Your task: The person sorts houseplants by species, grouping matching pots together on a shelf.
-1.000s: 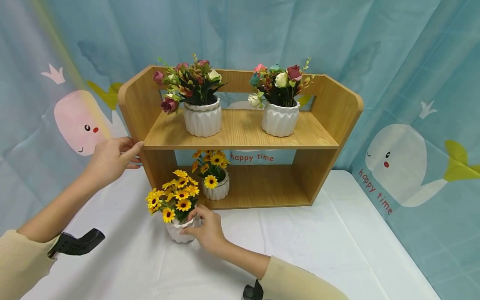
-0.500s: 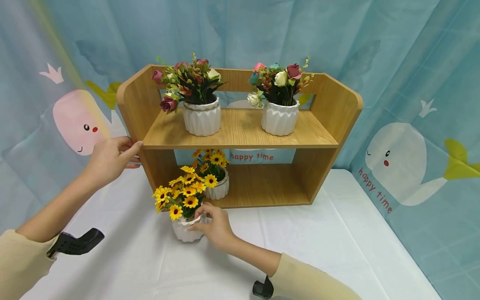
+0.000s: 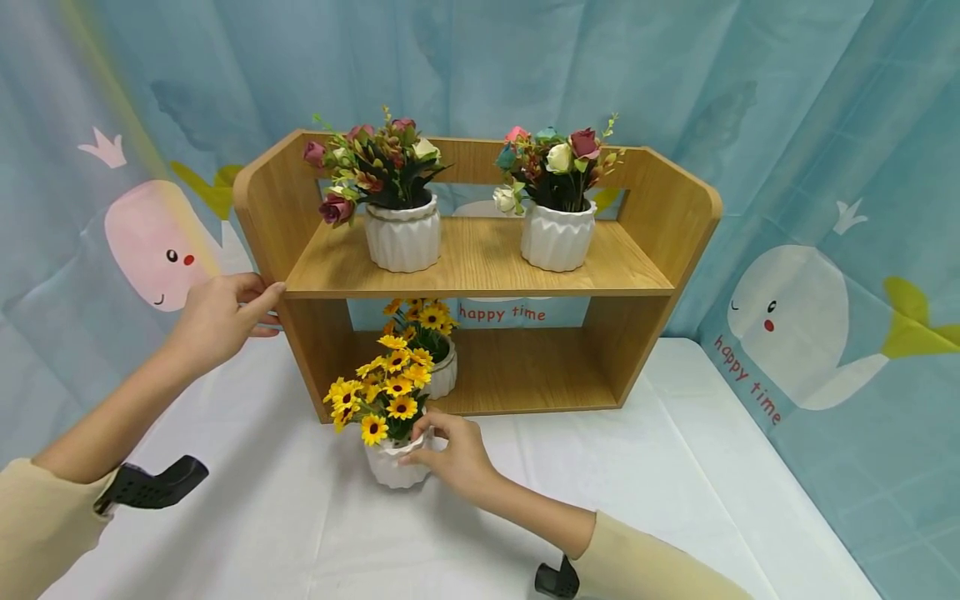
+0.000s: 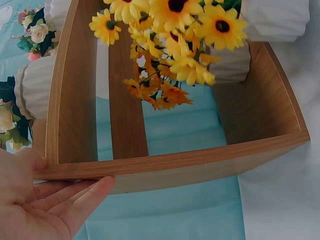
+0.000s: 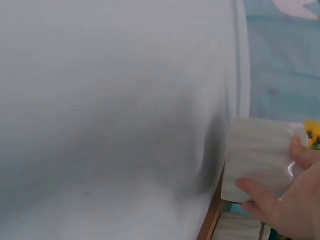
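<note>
My right hand (image 3: 463, 457) pinches the rim of a white fluted flowerpot (image 3: 396, 465) holding yellow sunflowers (image 3: 384, 392). In the right wrist view the pot (image 5: 257, 160) sits between thumb and fingers. It is in front of the two-tier wooden shelf (image 3: 480, 283), at the lower left. With thumb and fingers on either side of the front edge, my left hand (image 3: 225, 321) holds the shelf's left side panel; the left wrist view shows the fingers (image 4: 80, 205) along the panel's outer face. Partly hidden behind the held pot, a second sunflower pot (image 3: 444, 375) stands on the lower tier.
On the upper tier stand two white pots of artificial roses, one at left (image 3: 405, 237) and one at right (image 3: 558, 237). A white cloth (image 3: 675, 483) covers the table. Blue printed curtains (image 3: 480, 67) hang behind and at the sides.
My right hand has moved the sunflower pot to the right along the shelf's front, so it now covers more of the pot behind. The left hand stays on the side panel.
</note>
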Motion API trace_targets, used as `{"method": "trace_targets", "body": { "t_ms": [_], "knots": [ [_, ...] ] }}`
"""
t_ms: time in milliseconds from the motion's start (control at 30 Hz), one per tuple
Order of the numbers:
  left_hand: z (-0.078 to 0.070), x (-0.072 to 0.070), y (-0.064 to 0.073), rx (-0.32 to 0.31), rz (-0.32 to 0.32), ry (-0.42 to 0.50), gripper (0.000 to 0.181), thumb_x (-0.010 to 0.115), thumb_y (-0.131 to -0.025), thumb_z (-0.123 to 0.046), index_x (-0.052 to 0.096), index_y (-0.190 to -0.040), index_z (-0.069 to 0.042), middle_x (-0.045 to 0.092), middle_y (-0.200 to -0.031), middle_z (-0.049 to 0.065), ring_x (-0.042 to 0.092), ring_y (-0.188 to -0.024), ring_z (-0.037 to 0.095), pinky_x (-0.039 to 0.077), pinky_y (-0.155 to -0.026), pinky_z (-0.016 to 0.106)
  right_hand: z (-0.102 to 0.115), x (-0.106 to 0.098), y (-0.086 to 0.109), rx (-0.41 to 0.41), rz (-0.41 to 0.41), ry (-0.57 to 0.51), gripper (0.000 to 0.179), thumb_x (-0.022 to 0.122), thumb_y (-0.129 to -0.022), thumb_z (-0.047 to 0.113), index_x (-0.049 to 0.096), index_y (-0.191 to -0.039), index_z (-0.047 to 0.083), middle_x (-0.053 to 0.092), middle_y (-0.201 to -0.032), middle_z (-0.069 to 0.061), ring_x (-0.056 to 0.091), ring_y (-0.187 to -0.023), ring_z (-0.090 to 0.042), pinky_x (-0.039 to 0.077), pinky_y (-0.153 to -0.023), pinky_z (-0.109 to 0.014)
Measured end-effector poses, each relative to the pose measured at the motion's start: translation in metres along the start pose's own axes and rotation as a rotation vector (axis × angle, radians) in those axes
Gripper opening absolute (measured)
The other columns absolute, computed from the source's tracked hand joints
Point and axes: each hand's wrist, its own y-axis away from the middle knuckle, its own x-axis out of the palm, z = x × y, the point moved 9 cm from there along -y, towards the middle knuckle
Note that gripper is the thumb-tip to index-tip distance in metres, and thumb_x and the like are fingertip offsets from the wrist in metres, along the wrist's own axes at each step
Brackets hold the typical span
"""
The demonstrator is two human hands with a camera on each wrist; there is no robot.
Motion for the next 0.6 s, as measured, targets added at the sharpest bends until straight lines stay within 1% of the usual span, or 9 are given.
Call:
{"method": "trace_targets", "body": {
  "t_ms": [133, 267, 400, 533, 600],
  "knots": [
    [0.001, 0.0, 0.0, 0.006, -0.005, 0.002, 0.05, 0.049, -0.114, -0.029, 0.061, -0.121, 0.019, 0.069, -0.109, 0.041, 0.078, -0.085, 0.043, 0.056, -0.059, 0.014, -0.001, -0.008, 0.006, -0.002, 0.004, -0.002, 0.023, 0.092, -0.08, 0.006, 0.071, -0.091, 0.007, 0.074, -0.092, -0.001, 0.067, -0.103, -0.018, 0.056, -0.102, -0.051],
    [0.001, 0.0, -0.001, 0.007, 0.003, 0.009, 0.051, 0.049, -0.114, -0.03, 0.061, -0.121, 0.02, 0.069, -0.109, 0.041, 0.078, -0.085, 0.042, 0.056, -0.059, 0.014, -0.001, -0.014, 0.011, -0.015, 0.005, 0.004, 0.023, 0.092, -0.08, 0.006, 0.071, -0.091, 0.005, 0.074, -0.092, -0.002, 0.068, -0.101, -0.018, 0.057, -0.103, -0.05],
    [0.0, 0.0, 0.0, 0.0, 0.008, 0.006, 0.051, 0.049, -0.114, -0.029, 0.061, -0.122, 0.02, 0.069, -0.109, 0.04, 0.078, -0.085, 0.041, 0.056, -0.06, 0.014, -0.004, -0.022, 0.017, -0.009, 0.011, 0.006, 0.022, 0.091, -0.081, 0.007, 0.071, -0.091, 0.005, 0.073, -0.092, -0.001, 0.07, -0.102, -0.019, 0.057, -0.103, -0.046],
    [0.0, 0.0, 0.0, -0.007, 0.019, 0.003, 0.051, 0.048, -0.114, -0.029, 0.059, -0.124, 0.02, 0.069, -0.11, 0.041, 0.078, -0.087, 0.043, 0.055, -0.06, 0.013, -0.009, -0.032, 0.025, 0.022, 0.012, -0.011, 0.021, 0.091, -0.082, 0.007, 0.071, -0.091, 0.006, 0.074, -0.094, 0.0, 0.072, -0.114, -0.029, 0.056, -0.105, -0.047],
    [0.0, 0.0, 0.0, -0.008, 0.018, -0.003, 0.051, 0.048, -0.114, -0.029, 0.059, -0.124, 0.02, 0.069, -0.111, 0.041, 0.078, -0.088, 0.042, 0.054, -0.059, 0.012, -0.011, -0.038, 0.028, 0.031, 0.008, -0.015, 0.021, 0.09, -0.082, 0.007, 0.071, -0.091, 0.006, 0.075, -0.095, -0.001, 0.07, -0.122, -0.035, 0.054, -0.107, -0.05]
  ]
}}
